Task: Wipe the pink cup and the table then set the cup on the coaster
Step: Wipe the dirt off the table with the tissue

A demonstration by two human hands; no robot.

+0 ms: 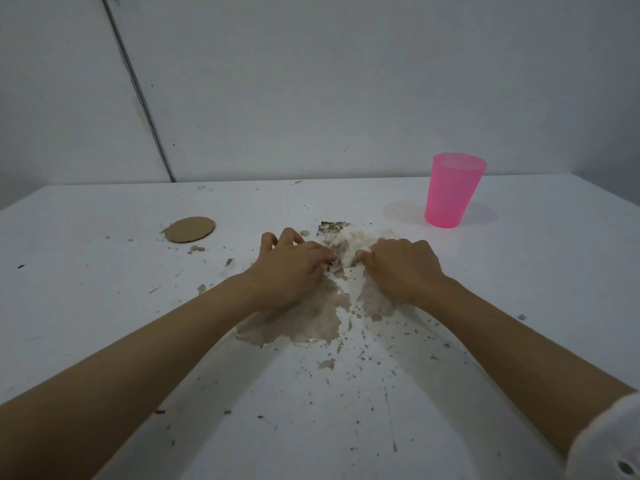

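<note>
Both hands (346, 268) press tissue (349, 245); pink cup (452, 194) stands far-right.

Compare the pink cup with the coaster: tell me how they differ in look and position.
The pink cup stands upright and tall on the right; the coaster lies flat on the left. The cup is bright, see-through pink plastic; the coaster is dull brown, like cardboard. The cup sits farther back than the coaster. Both are round, rest on the white table, apart from each other, and neither hand touches them.
</note>
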